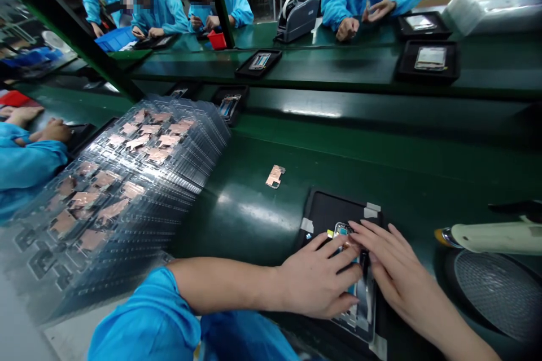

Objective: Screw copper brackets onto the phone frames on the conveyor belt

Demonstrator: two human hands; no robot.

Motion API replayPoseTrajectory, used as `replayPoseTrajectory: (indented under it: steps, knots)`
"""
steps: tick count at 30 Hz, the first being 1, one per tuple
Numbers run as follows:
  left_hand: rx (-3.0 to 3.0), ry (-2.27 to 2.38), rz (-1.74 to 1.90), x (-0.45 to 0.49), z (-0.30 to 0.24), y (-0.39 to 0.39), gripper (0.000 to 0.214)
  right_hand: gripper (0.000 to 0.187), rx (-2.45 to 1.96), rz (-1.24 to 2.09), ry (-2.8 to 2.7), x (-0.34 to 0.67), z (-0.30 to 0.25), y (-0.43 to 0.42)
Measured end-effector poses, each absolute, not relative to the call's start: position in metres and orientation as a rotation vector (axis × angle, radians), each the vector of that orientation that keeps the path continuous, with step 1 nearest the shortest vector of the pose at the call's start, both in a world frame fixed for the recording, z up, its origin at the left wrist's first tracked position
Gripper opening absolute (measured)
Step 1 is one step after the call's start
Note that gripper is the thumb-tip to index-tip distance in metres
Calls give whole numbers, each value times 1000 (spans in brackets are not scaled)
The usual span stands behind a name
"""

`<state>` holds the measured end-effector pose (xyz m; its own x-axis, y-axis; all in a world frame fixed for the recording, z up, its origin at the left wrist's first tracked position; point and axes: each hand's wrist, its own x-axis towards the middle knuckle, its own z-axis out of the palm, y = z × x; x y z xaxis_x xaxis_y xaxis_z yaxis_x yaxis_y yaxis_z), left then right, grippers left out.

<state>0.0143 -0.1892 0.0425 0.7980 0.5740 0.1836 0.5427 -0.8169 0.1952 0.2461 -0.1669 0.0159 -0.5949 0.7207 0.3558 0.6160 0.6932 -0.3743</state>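
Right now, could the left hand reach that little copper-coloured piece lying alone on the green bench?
Probably yes: the copper-coloured piece lies ahead, and nothing seems to block the way. The left hand would first have to leave the phone frame.

A glossy green bench (402, 169) stretches in front of me, and a second long green worktop (339, 62) runs beyond it. A dark green beam (77, 40) slants across my upper left; a slimmer post (219, 3) stands further right. Whitish light glints off both surfaces.
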Motion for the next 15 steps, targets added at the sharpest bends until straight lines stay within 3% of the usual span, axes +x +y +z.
replayPoseTrajectory:
  steps: [15]
  knots:
    - [2842, 880, 404, 14, 40, -189, 45, 47, -1049, 330, -2440, 249, 14, -167]
